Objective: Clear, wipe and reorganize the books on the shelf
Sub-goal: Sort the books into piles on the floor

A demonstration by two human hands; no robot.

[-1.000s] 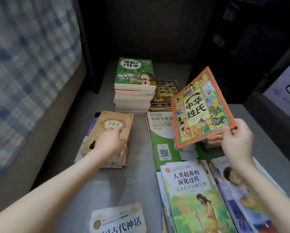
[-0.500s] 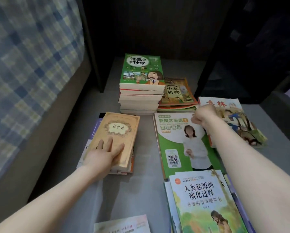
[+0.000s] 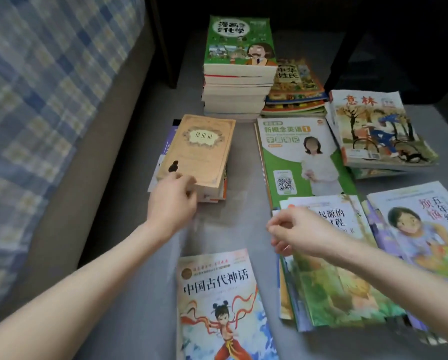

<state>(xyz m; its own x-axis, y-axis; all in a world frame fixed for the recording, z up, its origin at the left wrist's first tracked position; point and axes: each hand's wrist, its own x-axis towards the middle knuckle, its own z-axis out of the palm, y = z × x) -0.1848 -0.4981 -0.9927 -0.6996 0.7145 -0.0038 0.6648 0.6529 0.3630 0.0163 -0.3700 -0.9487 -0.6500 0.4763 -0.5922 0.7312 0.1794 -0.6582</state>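
The tan book (image 3: 195,149) has a matt paper cover. Right of it, the green English workbook (image 3: 299,157) looks glossy. Left of it is checked blue cloth (image 3: 48,87). Under it, the grey surface (image 3: 243,193) is matt.

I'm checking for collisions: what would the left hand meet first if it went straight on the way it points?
The tan book; the left hand has its fingers at the near edge. The tall stack lies beyond.

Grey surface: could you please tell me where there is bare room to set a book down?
Bare: the lane between the tan book and the green workbook, and the strip left of the mythology book. Crowded: the right side, with overlapping books.
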